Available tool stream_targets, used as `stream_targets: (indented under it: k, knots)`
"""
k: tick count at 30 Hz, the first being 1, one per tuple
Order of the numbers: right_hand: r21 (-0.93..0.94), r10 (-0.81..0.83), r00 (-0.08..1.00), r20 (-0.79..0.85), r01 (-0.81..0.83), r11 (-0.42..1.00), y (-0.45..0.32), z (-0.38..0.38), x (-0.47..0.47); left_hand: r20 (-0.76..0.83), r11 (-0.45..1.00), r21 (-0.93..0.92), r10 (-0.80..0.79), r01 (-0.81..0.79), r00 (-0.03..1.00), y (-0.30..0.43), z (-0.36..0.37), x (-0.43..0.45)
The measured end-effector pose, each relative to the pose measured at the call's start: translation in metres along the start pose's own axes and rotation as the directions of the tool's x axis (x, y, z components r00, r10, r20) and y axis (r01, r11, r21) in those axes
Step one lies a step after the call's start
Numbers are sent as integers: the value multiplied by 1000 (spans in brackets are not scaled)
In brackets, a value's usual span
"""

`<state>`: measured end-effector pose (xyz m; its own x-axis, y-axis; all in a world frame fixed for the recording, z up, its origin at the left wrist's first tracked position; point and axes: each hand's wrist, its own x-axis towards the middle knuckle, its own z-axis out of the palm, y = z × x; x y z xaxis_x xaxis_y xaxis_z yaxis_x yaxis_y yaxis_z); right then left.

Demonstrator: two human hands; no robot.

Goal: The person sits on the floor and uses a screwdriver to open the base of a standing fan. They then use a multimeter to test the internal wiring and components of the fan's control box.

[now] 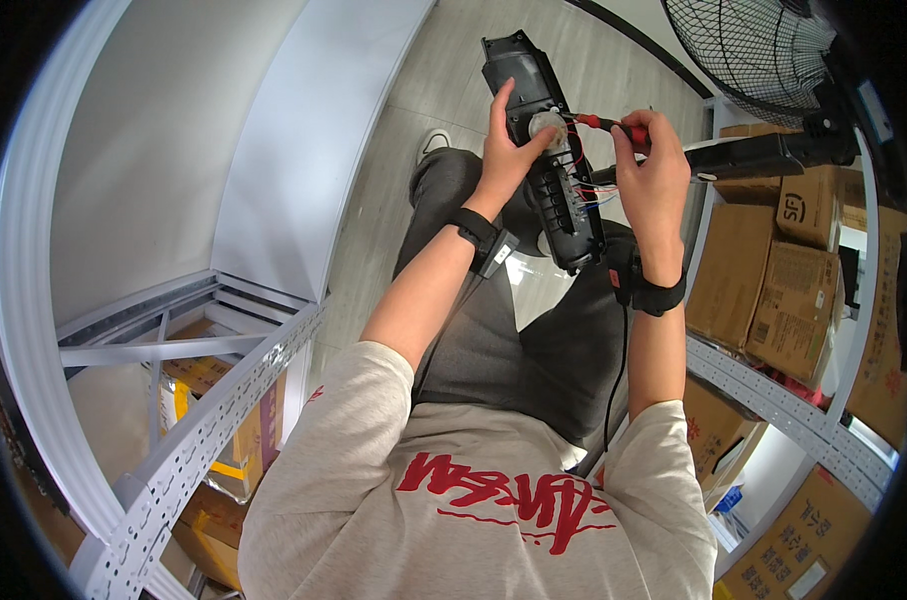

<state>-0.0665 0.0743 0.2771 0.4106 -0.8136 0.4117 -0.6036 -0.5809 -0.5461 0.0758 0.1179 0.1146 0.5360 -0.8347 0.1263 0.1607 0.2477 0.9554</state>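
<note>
My left hand [512, 146] grips a long black plastic housing [566, 236], its inner side facing me. The thumb presses on a round pale part [547, 129] set in the housing, and the index finger lies along its upper portion. Thin red, white and blue wires [590, 196] stick out from the housing's right side, beside a row of black parts. In my right hand [654, 157] is a red-and-black screwdriver [611, 127], held near level. Its tip points left and meets the housing close to the round part; exact contact is too small to tell.
A black pedestal fan [753, 60] stands at upper right, its pole [753, 156] running behind my right hand. Metal shelving [783, 390] with cardboard boxes [727, 274] lines the right. Another metal rack [198, 409] stands at left. Cables [623, 367] run from both wrist straps.
</note>
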Motion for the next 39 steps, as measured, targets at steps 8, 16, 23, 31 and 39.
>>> stream_targets:
  k: [8, 16, 23, 31, 39]
  knots:
    - [8, 23, 1000, -15, -23, 1000, -1, 0, -3, 7, 999, 41, 17, -17, 1000, -1, -1, 1]
    - [6, -11, 1000, 12, 11, 1000, 1, 3, 0, 20, 995, 95, 27, -29, 999, 0, -3, 0]
    - [86, -257, 940, 226, 243, 966, -3, -8, 17, 21, 997, 77, 18, -19, 1000, 2, -3, 1]
    - [87, -249, 900, 358, 233, 969, -5, -19, 31, 46, 997, 66, 25, -28, 999, -4, -3, 2]
    - [-65, -71, 941, 331, 98, 993, 0, -21, 33, 29, 999, -34, -17, 18, 999, 1, -3, 1]
